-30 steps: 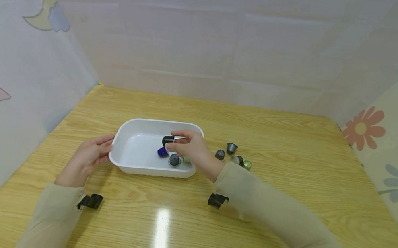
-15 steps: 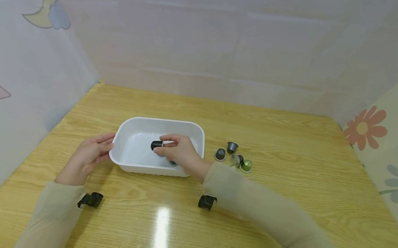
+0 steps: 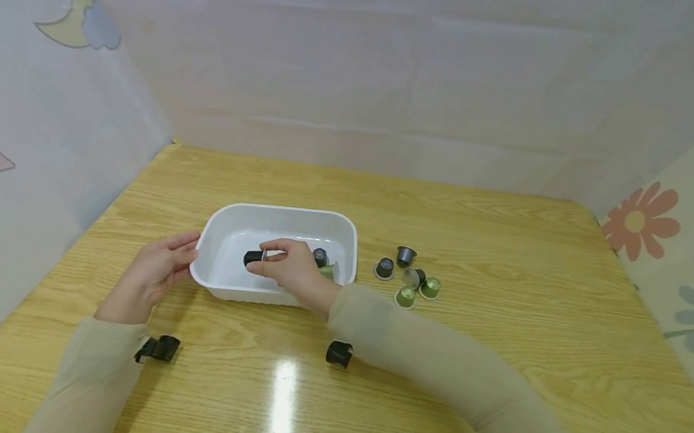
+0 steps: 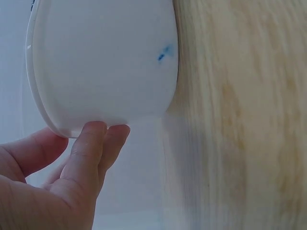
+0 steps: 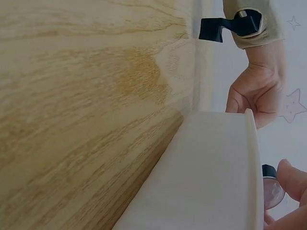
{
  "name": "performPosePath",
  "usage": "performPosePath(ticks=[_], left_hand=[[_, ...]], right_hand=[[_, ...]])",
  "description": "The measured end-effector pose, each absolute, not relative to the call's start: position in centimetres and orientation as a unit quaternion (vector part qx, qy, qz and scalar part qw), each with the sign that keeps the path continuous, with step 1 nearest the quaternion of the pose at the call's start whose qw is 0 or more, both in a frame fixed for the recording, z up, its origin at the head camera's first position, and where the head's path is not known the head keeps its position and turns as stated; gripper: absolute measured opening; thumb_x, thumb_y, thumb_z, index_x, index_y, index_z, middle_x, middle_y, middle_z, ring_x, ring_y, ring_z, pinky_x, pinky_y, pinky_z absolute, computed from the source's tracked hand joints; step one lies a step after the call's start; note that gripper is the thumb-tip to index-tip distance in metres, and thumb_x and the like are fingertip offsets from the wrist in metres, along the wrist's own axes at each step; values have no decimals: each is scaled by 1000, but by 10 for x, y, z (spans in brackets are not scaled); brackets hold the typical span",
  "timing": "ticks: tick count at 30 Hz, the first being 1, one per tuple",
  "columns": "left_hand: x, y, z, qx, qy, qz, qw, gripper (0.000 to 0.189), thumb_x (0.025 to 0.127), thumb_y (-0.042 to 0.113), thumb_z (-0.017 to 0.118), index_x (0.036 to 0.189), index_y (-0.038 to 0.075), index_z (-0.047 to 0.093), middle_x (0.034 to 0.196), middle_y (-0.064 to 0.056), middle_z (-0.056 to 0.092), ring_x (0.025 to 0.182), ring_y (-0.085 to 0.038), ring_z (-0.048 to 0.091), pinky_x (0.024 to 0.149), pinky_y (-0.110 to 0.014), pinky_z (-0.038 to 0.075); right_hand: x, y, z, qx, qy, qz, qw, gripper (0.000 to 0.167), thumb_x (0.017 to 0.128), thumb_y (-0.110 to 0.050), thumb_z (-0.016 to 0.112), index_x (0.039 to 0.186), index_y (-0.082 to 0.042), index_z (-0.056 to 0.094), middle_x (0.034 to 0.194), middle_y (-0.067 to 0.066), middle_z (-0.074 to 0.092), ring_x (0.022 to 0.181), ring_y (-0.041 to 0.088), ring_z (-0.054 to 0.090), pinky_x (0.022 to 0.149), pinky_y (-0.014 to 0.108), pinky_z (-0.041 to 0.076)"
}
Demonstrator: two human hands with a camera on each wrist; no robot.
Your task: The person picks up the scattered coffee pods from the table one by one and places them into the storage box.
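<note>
Above the floor of the white plastic tub [image 3: 277, 213], my right hand [image 3: 299, 271] pinches a black coffee capsule [image 3: 253, 257] between thumb and fingers, its pale lid toward the palm. The right wrist view shows this capsule [image 5: 273, 191] just past the tub's rim. My left hand [image 3: 153, 270] touches the tub's left end, the fingertips [image 4: 93, 128] resting against its outer wall near the rim. Inside the tub, a dark grey capsule [image 3: 320, 257] and a light green capsule [image 3: 328, 271] lie at the right; my right hand and forearm hide part of the floor.
Right of the tub, several capsules stand or lie on the wooden table [image 3: 506, 275]: a dark one [image 3: 384, 268], a grey one [image 3: 406, 255], green ones [image 3: 430, 287] and a tipped one [image 3: 413, 278]. White cloth walls [image 3: 360, 91] bound the table.
My right hand has moved left and slightly toward me inside the tub, carrying the black capsule. A green capsule on the table has come out from behind the right sleeve. The left hand stays in place.
</note>
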State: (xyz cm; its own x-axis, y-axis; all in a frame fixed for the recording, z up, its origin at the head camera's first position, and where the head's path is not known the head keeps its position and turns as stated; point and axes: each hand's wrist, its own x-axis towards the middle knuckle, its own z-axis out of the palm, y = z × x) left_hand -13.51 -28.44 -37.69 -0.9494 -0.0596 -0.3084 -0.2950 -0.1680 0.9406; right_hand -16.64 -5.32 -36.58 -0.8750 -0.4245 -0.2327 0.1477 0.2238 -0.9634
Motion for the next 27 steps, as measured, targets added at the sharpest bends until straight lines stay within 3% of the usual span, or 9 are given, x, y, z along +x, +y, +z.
performPosePath(ticks=[5, 12, 20, 27], left_hand=[[-135, -284, -375, -141, 637, 754, 81, 60, 99, -4, 48, 151, -6, 18, 88, 20, 67, 81, 1, 65, 68, -19, 54], [-134, -283, -374, -137, 642, 750, 82, 61, 99, -3, 49, 151, -6, 18, 89, 21, 66, 81, 1, 64, 69, -19, 54], [-134, -284, -375, -137, 644, 748, 81, 61, 99, -3, 50, 151, -7, 18, 91, 20, 66, 83, 1, 64, 71, -20, 55], [-133, -284, -375, -135, 644, 749, 83, 61, 99, -4, 49, 151, -7, 17, 90, 20, 66, 83, 1, 64, 71, -20, 55]], right_hand=[[-167, -59, -368, -92, 766, -598, 216, 42, 82, -11, 80, 121, -3, 66, 100, 6, 67, 92, 16, 64, 77, 28, 52], [-168, -63, -369, -89, 788, -568, 218, 40, 81, -11, 80, 119, -3, 67, 99, 7, 68, 90, 18, 64, 74, 27, 52], [-168, -62, -371, -90, 774, -585, 223, 48, 83, -10, 78, 126, 1, 62, 117, 15, 66, 107, 23, 63, 86, 29, 52], [-169, -50, -368, -95, 770, -598, 204, 42, 84, -11, 77, 122, 3, 65, 118, 15, 67, 109, 21, 62, 88, 29, 52]])
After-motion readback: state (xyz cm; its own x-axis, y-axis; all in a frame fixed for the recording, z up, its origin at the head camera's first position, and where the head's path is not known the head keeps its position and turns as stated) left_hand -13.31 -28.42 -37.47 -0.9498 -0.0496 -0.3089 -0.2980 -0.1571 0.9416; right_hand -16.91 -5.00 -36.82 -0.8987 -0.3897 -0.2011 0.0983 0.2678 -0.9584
